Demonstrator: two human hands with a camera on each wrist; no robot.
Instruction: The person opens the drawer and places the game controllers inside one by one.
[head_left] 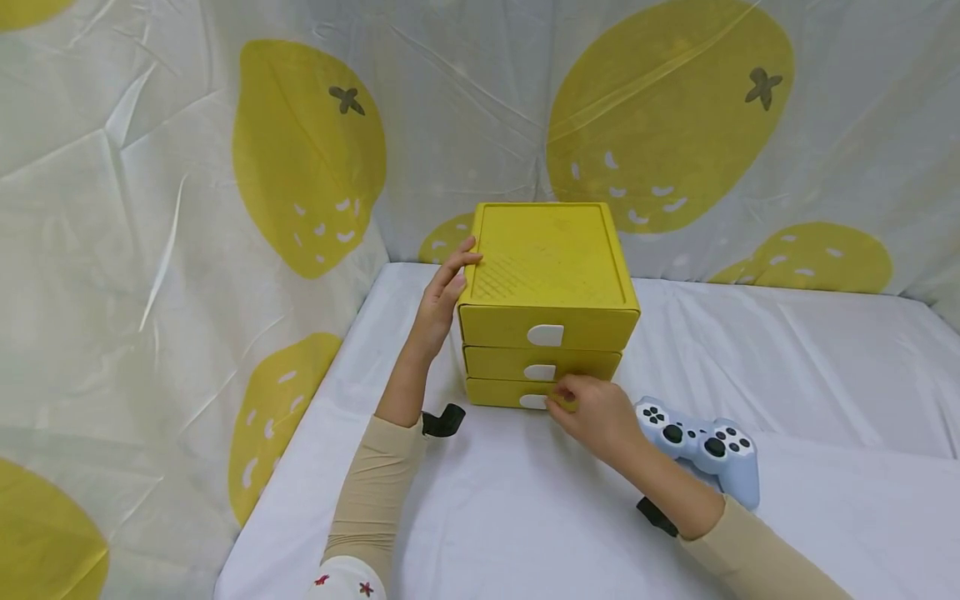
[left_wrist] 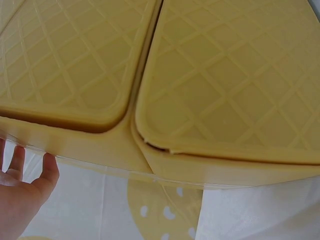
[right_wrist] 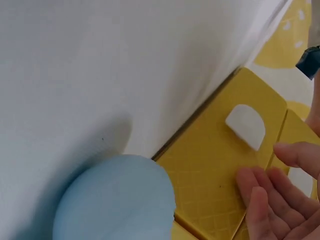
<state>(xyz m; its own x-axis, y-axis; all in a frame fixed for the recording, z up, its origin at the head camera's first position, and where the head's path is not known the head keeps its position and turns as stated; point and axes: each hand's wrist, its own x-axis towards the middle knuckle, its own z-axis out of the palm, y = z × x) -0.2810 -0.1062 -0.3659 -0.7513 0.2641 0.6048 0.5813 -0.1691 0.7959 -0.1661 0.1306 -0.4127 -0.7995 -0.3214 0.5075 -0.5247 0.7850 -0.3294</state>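
A yellow three-drawer box (head_left: 555, 250) stands on the white cloth, each drawer front bearing a white rounded handle; all three drawers look closed. My left hand (head_left: 438, 304) rests against the box's left side, its fingertips near the top edge. In the left wrist view, fingers (left_wrist: 48, 175) touch the lower border of the patterned side wall. My right hand (head_left: 600, 417) is in front of the lower drawers, beside the bottom handle (head_left: 533, 402). The right wrist view shows its fingers loosely bent, with a small gap to that bottom handle (right_wrist: 246, 126) and nothing held.
A light blue game controller (head_left: 738, 475) lies right of the box, close to my right forearm. Black straps (head_left: 444, 421) show at both wrists. Lemon-print cloth (head_left: 450, 125) hangs behind and to the left of the white-covered surface (head_left: 510, 517).
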